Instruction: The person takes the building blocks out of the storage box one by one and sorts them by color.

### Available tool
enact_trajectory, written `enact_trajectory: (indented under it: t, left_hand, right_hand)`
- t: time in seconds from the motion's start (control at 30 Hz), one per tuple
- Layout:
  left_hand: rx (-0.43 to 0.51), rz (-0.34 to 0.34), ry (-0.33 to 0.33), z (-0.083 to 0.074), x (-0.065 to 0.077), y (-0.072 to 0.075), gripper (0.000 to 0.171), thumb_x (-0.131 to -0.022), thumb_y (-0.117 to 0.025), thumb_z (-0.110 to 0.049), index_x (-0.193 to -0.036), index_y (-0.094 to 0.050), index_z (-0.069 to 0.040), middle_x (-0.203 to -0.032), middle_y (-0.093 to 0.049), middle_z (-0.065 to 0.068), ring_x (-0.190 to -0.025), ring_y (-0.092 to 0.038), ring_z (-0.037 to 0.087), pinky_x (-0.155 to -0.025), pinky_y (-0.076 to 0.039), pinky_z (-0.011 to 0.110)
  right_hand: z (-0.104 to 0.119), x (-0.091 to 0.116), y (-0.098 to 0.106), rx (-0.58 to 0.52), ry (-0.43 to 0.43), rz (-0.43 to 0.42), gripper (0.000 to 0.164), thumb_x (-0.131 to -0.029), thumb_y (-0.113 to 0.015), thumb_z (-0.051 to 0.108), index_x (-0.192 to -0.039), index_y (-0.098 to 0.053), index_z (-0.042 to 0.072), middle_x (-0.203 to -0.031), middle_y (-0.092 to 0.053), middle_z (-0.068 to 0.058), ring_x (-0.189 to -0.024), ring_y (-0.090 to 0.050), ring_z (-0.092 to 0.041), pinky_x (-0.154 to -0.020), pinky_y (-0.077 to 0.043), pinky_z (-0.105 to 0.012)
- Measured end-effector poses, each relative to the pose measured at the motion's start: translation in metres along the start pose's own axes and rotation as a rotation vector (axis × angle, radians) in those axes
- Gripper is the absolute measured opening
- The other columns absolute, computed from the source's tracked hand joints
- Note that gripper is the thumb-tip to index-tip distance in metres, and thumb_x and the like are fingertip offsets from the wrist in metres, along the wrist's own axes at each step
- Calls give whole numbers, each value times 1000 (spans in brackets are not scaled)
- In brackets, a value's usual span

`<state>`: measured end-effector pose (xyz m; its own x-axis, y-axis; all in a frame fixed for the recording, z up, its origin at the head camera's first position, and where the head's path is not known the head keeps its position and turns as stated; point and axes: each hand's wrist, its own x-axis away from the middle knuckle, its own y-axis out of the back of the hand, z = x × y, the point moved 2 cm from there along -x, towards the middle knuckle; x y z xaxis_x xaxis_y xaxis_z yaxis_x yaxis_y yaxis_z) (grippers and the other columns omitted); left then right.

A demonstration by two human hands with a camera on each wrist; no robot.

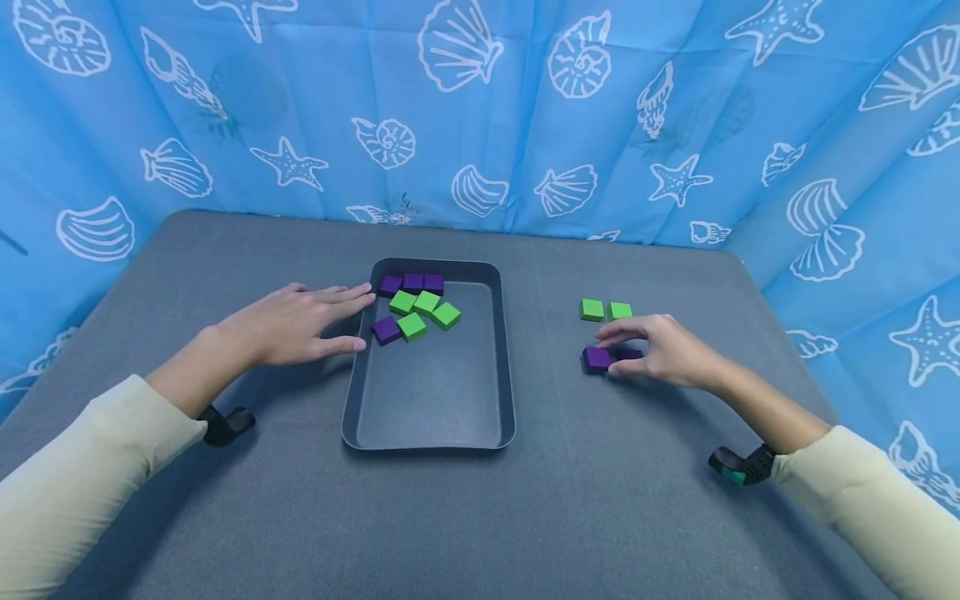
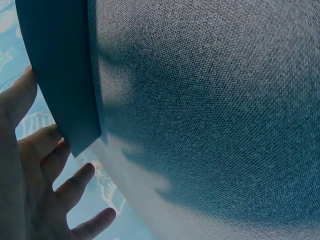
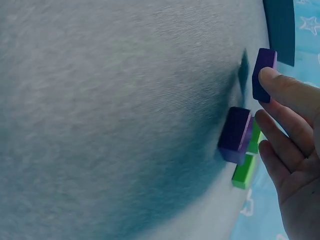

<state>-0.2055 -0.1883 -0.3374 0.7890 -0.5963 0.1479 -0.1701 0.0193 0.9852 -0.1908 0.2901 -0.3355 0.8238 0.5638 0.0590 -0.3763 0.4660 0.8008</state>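
Note:
My right hand (image 1: 660, 350) pinches a purple square block (image 3: 262, 57) between thumb and fingers, lifted a little above the cloth in the right wrist view. Another purple block (image 3: 235, 131) sits on the table under that hand, mostly covered by the fingers in the head view. Just beyond them lie two green blocks (image 1: 592, 310). On the left, my left hand (image 1: 300, 323) has its fingers extended, fingertips at the left rim of a dark grey baking tray (image 1: 431, 412). Several purple blocks (image 1: 386, 330) and several green blocks (image 1: 446, 315) lie in the tray's upper left part.
A grey cloth (image 1: 555, 508) covers the table. Behind it and at the sides hangs a blue curtain (image 1: 322, 100) with white shell and starfish prints. The tray's raised wall (image 1: 507, 358) stands between its inside and the loose blocks at right.

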Motion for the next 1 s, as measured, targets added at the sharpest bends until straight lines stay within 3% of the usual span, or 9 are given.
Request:
enact_trajectory:
  t: [0.5, 0.77, 1.0]
  left_hand:
    - [-5, 4, 4, -1, -1, 0, 76, -99, -50, -57, -156, -33, -10, -161, -29, 13, -140, -40, 39, -107, -30, 70]
    - [-2, -3, 1, 0, 0, 0, 77, -98, -50, -58, -156, -33, -11, -161, -29, 12, -140, -40, 39, -107, -30, 70]
    - [-15, -1, -10, 0, 0, 0, 77, -99, -48, -59, -156, -32, -10, -161, -29, 13, -140, -40, 39, -107, -31, 69]
  right_hand:
    - [-18, 5, -6, 1, 16, -49, 46, -82, -83, 10, -124, -66, 1, -114, -73, -10, -114, -64, -33, -101, -44, -58]
    - [-15, -1, -2, 21, 59, -44, 49, -83, -83, 13, -126, -64, 2, -124, -68, -11, -120, -60, -32, -102, -44, -56]
    - [5, -28, 7, -22, 139, -68, 47, -84, -81, 11, -126, -64, 0, -124, -68, -14, -117, -63, -28, -102, -48, -36]
